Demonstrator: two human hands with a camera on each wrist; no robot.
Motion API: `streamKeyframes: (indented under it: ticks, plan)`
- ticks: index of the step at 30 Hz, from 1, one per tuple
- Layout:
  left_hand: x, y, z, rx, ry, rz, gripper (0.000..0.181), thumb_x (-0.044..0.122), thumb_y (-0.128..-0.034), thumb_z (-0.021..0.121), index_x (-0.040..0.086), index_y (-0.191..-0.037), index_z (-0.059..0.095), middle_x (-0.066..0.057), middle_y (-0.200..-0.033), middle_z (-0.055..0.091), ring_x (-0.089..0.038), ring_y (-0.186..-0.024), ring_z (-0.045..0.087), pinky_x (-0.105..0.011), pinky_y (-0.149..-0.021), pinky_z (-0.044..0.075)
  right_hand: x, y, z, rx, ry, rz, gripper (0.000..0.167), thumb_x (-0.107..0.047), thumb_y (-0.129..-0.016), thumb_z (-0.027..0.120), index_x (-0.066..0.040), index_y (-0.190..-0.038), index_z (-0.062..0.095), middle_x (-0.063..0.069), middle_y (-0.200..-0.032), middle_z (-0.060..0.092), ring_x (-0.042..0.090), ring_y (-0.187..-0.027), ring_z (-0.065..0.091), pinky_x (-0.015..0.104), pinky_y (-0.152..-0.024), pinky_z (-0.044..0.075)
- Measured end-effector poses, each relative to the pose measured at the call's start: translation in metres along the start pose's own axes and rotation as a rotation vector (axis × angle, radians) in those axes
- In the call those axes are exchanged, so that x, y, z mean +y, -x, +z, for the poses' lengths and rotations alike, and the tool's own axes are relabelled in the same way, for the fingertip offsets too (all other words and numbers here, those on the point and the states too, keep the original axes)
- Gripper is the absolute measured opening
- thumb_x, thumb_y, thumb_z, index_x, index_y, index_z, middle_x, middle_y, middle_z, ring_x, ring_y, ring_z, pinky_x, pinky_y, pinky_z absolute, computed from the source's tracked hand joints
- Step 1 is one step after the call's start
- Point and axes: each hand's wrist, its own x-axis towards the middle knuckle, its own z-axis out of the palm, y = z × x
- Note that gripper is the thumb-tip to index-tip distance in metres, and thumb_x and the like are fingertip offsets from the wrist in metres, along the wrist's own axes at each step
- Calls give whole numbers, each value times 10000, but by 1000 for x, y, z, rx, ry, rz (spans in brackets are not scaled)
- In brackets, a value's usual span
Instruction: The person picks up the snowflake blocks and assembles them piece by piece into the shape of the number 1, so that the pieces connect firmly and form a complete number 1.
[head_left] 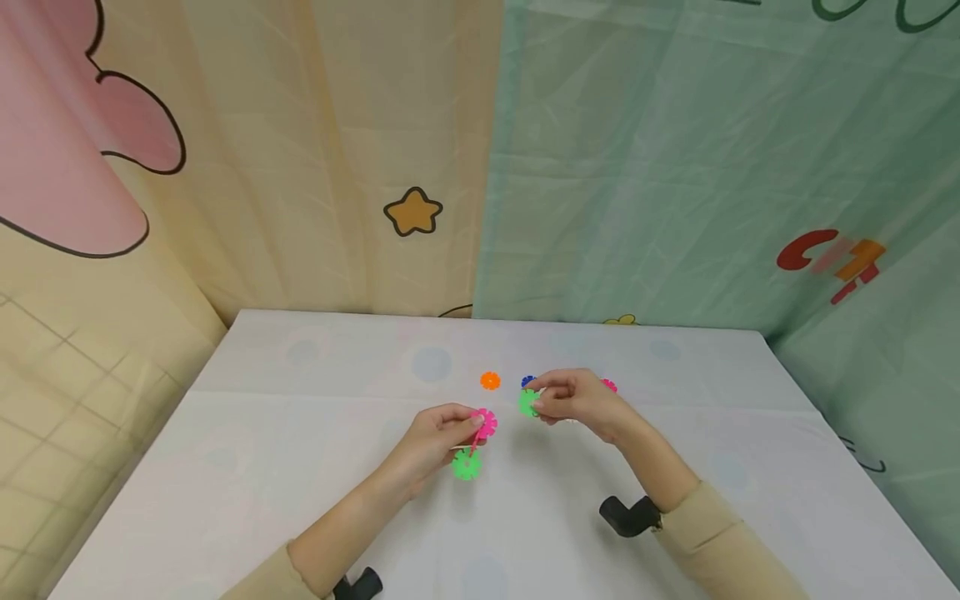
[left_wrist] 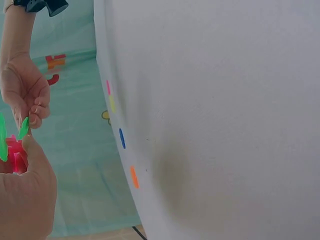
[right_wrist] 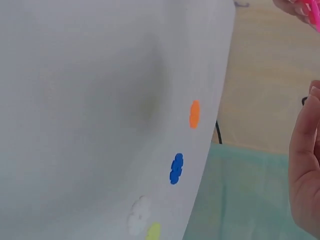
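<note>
My left hand (head_left: pixel 435 440) pinches a pink notched plastic disc (head_left: pixel 487 423) between thumb and fingers. Joined below it, through another pink piece, hangs a green notched disc (head_left: pixel 467 465). A short way to the right, my right hand (head_left: pixel 573 400) pinches a second green notched disc (head_left: pixel 528 403) by its edge. Both hands are raised above the white table (head_left: pixel 540 533). In the left wrist view the pink pieces (left_wrist: pixel 17 154) sit in the left hand, close to the right hand's green disc (left_wrist: pixel 23 128). The right wrist view shows part of the right hand (right_wrist: pixel 304 170), with its disc out of sight.
Loose discs lie in a row toward the table's far edge: orange (head_left: pixel 490 381), blue (right_wrist: pixel 176 169), white (right_wrist: pixel 138 215), yellow (right_wrist: pixel 153 232) and pink (head_left: pixel 609 385). Behind the table hangs a printed curtain (head_left: pixel 637 192). Black wrist mounts (head_left: pixel 628 517) are worn on both forearms.
</note>
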Motion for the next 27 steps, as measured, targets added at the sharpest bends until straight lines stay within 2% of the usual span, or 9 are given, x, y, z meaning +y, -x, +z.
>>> streamKeyframes:
  ticks: [7, 14, 20, 27]
  plan:
    - [2, 0, 3, -4, 13, 23, 280, 166, -923, 592, -65, -1081, 590, -32, -834, 662, -119, -750, 604, -216, -697, 499, -14, -4, 13, -8, 7, -59, 267, -50, -895, 599, 92, -1119, 562, 77, -788, 632, 186, -716, 596, 322, -743, 534]
    - [3, 0, 4, -21, 18, 16, 296, 177, -921, 596, -69, -1086, 586, -38, -830, 662, -118, -734, 603, -207, -671, 495, -20, -11, 26, -1, -14, -67, 267, -35, -896, 591, 77, -1136, 565, 41, -752, 601, 172, -714, 597, 330, -749, 535]
    - [3, 1, 2, 8, 2, 15, 304, 181, -918, 600, -72, -1087, 592, -29, -814, 664, -125, -721, 602, -209, -648, 488, -21, -15, 33, 18, -34, -77, 267, -10, -885, 594, 69, -1138, 570, 24, -749, 601, 169, -717, 594, 341, -761, 537]
    - [2, 2, 0, -23, 3, 11, 311, 191, -925, 590, -80, -1078, 586, -27, -793, 655, -123, -700, 594, -192, -615, 484, -14, -17, 40, 32, -72, -88, 254, -3, -888, 583, 76, -1129, 570, 11, -739, 621, 221, -732, 599, 336, -757, 539]
